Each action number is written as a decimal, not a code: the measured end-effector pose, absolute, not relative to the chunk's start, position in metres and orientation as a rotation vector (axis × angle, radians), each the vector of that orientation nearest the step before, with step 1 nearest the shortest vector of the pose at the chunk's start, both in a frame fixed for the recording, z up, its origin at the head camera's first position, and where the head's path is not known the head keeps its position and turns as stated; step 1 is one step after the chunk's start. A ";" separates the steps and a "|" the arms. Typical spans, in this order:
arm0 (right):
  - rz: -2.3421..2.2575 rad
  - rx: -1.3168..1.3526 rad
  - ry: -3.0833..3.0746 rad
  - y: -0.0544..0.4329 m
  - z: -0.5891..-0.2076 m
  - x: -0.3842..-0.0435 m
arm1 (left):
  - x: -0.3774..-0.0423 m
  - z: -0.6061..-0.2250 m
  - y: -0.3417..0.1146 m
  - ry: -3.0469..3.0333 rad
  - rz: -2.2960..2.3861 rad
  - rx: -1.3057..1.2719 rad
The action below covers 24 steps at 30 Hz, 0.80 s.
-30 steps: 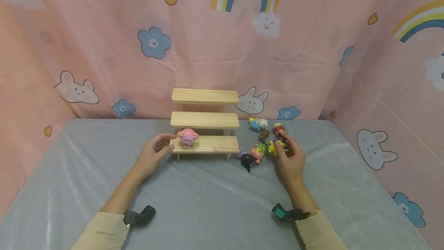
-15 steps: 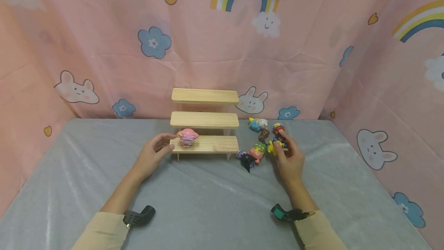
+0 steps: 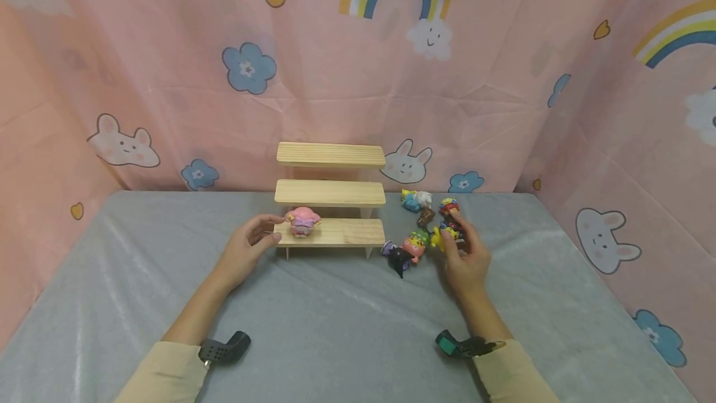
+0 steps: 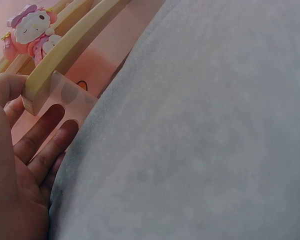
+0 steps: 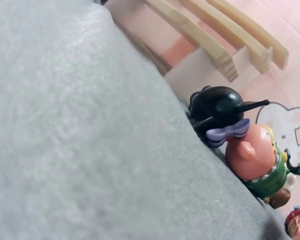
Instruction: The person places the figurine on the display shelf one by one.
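My left hand (image 3: pixel 244 249) holds the left end of the lowest board of a three-step wooden display stand (image 3: pixel 341 233), thumb at the front corner. In the left wrist view, its other fingers (image 4: pixel 42 137) stretch out below the board. A pink toy figure (image 3: pixel 302 221) with a white face stands upright on that board, close to the fingertips. At the right, my right hand (image 3: pixel 468 260) grips a small yellow toy figure (image 3: pixel 439 238) on the table. Its index fingertip lies by a red-and-blue figure (image 3: pixel 448 205). Parts of these figures are hidden by the fingers.
Left of the right hand lie a black figure (image 3: pixel 399 259) with a purple bow and a pink-headed figure (image 3: pixel 414 244) in green. Behind are a brown figure (image 3: pixel 426 216) and blue-and-yellow and white ones. Grey cloth (image 3: pixel 335 328) covers the table; a pink curtain (image 3: pixel 335 98) hangs behind.
My right hand has shifted slightly left, and the yellow figure has moved a little left with it. The left hand, the stand and the pink figure have stayed put.
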State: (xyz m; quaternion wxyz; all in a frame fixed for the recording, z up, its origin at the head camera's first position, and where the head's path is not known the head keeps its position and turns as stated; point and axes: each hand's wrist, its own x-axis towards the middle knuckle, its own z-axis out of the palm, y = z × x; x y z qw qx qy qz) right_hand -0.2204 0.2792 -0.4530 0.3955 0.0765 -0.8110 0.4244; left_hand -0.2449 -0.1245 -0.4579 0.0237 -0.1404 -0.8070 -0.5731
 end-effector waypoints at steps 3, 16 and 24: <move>1.080 0.216 -2.048 0.285 -0.460 -0.225 | -0.245 -0.458 -0.124 -2.499 -1.771 -0.432; 1.202 0.106 -2.034 0.276 -0.459 -0.224 | -0.246 -0.459 -0.123 -2.493 -1.776 -0.434; 1.321 0.059 -2.068 0.260 -0.445 -0.220 | -0.245 -0.459 -0.123 -2.500 -1.754 -0.430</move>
